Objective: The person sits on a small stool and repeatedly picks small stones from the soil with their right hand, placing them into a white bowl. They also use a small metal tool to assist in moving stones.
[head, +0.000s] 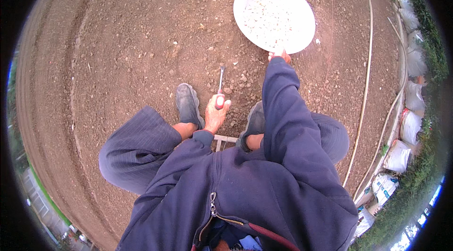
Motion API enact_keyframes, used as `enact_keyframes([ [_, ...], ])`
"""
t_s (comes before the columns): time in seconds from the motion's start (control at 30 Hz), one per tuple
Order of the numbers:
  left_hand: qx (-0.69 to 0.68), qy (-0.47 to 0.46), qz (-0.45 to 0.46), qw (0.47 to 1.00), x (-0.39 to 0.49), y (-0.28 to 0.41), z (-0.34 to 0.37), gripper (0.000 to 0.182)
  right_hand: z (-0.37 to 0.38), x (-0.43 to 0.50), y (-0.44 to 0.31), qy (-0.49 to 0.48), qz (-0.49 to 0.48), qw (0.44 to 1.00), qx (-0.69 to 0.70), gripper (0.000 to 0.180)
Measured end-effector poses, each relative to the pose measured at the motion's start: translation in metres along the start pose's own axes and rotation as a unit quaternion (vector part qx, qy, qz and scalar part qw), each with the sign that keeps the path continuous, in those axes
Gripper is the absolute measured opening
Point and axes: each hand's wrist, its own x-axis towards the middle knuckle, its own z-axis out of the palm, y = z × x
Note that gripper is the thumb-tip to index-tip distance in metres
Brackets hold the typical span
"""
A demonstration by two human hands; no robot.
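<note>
My left hand (214, 114) is closed around the red handle of a slim hand tool (221, 81), with its metal shaft pointing away from me over the soil. The tool's tip is slightly widened; whether it touches the ground I cannot tell. My right arm reaches forward, and my right hand (280, 55) grips the near rim of a wide white basin (302, 35). Many small pale pieces (269, 17), possibly garlic cloves, lie in it, partly washed out by glare. Between my shoes is loose, crumbly soil (237, 109).
Dark shoes (187, 104) stand on either side of the left hand. A wooden frame or low stool (226, 139) shows beneath me. To the right run a thin reddish string (332, 21), a pale hose (368, 46) and several filled bags (410, 127) along a hedge. Furrows (72, 74) line the left.
</note>
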Motion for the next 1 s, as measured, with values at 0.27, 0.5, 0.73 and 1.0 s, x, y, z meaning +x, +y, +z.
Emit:
enact_keyframes([
  [0.27, -0.010, 0.027, 0.018, 0.999, -0.002, 0.009, 0.004, 0.029, -0.025, -0.022, -0.064, 0.132, -0.410, 0.873, -0.228, 0.038],
  [0.5, 0.047, 0.030, 0.016, 0.998, -0.004, 0.021, 0.003, 0.025, 0.057, 0.015, -0.061, -0.159, -0.273, 0.920, -0.233, 0.026],
  [0.73, 0.075, 0.020, 0.019, 0.997, -0.004, 0.032, 0.004, 0.024, 0.093, 0.071, -0.011, -0.170, -0.405, 0.764, -0.473, 0.025],
  [1.0, 0.067, 0.003, 0.012, 0.998, -0.004, 0.036, 0.005, 0.025, 0.110, 0.051, -0.028, -0.195, -0.413, 0.717, -0.527, 0.031],
])
